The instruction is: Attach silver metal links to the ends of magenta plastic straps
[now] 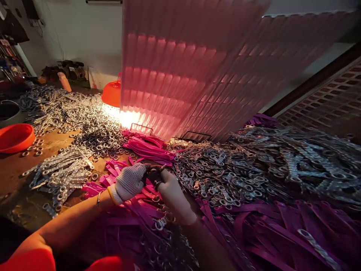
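Note:
My left hand (129,183) wears a white knitted glove and is closed, its fingertips meeting those of my right hand (174,197), also gloved and closed. Between the two hands sits a small dark piece (153,175) with a metal ring; I cannot make out exactly what it is. Below the hands lies a heap of magenta straps (135,216). Just right of my right hand spreads a big pile of metal rings and clips (225,169).
An orange-lit corrugated white panel (191,71) stands upright behind the piles. More metal rings (96,135) and clips (59,173) cover the brown table at left. An orange bowl (15,137) sits at the left edge, an orange lamp shade (112,93) further back.

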`<state>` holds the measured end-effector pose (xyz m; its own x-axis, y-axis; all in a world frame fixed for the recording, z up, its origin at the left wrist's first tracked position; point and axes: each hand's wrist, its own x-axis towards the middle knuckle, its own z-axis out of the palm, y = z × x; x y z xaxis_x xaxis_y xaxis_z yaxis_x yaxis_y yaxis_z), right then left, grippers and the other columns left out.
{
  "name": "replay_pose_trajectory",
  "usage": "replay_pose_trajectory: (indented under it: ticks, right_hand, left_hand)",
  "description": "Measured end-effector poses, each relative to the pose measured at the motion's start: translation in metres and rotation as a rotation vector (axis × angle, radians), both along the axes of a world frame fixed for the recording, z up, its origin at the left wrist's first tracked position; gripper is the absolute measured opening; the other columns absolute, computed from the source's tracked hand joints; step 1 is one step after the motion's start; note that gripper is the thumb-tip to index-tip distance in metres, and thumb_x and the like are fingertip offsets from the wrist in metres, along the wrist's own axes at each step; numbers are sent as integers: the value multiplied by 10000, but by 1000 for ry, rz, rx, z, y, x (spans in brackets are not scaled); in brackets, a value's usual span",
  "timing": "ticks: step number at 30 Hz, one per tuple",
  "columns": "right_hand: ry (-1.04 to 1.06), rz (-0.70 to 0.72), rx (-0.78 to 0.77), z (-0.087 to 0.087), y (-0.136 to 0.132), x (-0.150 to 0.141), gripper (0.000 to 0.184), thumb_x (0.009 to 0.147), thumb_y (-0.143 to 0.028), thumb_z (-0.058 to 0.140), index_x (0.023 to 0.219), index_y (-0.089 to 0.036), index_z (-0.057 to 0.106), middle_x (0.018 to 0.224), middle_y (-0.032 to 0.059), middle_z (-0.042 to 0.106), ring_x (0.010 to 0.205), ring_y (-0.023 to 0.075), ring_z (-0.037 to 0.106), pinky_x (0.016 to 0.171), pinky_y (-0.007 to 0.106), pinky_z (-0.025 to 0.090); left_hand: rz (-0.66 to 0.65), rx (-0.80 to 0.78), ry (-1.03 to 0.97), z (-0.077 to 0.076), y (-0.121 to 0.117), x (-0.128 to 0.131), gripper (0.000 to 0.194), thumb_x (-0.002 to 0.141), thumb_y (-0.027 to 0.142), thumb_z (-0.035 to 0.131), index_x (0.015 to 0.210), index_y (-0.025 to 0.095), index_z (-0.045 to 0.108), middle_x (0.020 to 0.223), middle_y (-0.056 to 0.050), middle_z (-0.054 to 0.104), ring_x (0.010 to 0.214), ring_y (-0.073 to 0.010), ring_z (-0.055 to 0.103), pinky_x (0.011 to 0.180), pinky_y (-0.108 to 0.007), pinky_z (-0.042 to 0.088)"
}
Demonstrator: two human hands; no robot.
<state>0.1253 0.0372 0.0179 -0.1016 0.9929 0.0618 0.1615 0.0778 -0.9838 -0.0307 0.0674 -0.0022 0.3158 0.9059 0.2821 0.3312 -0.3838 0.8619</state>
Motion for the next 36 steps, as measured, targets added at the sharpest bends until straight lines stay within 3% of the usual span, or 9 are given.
replay_pose_trajectory:
  ticks: [4,8,11,14,20,24,29,32,36]
  right_hand:
    - [-45,-23,-2,0,-1,0,292,766,-285,535,1006,-188,669,840,32,677,796,196,591,721,318,488]
    - [-134,-116,124,1,0,2,248,806,-312,536,976,-193,672,893,51,687,843,206,599,784,347,484]
    - [-200,-137,180,2,-2,3,241,823,-309,523,978,-199,671,930,57,690,875,209,595,815,355,469]
    - [-190,-91,79,-2,-3,5,258,782,-314,552,980,-193,665,868,43,673,786,190,581,705,316,465]
    - [86,-50,-259,-19,10,7,214,713,-336,553,860,-185,586,511,-82,442,436,92,358,437,237,296]
    - [205,-35,-269,-12,14,10,251,695,-371,592,858,-182,566,531,-73,484,430,83,381,433,230,302]
    - [378,75,-378,2,13,4,246,665,-337,677,822,-187,559,618,-57,499,452,63,372,434,222,296]
    - [483,156,-478,-2,15,-2,225,632,-292,684,759,-195,525,601,-65,456,445,54,325,428,215,265]
    - [515,182,-538,-11,16,-6,191,637,-286,655,743,-189,530,563,-62,442,435,60,304,426,215,264]
  left_hand:
    - [16,-172,-155,5,-3,-6,216,780,198,627,981,179,702,858,-68,694,751,-181,626,686,-276,494]
    - [-56,-668,-393,11,-11,-12,282,793,409,670,893,147,645,513,31,534,378,-67,387,380,-187,263]
    - [-178,-803,-433,12,-20,-15,321,792,429,676,898,126,653,494,26,523,356,-49,340,363,-183,220]
    - [-147,-671,-364,18,-27,-14,318,826,361,634,1022,114,680,561,-6,574,413,-73,412,401,-190,294]
    - [-94,-196,-273,43,-22,-17,301,716,180,696,1011,184,755,925,-112,676,909,-237,603,699,-262,492]
    - [-184,-644,-563,34,-3,-31,277,796,260,638,1032,140,718,756,-72,656,623,-139,600,512,-207,452]
    - [-226,-1062,-891,-1,14,-41,355,826,358,582,1070,113,659,889,-131,705,599,-164,648,358,-169,345]
    - [-195,-942,-705,-6,6,-34,419,835,444,599,1092,119,658,737,-73,672,446,-103,527,316,-159,236]
    - [-85,-378,-213,4,-8,-24,257,824,311,650,1008,143,714,656,-27,634,525,-95,515,482,-186,388]
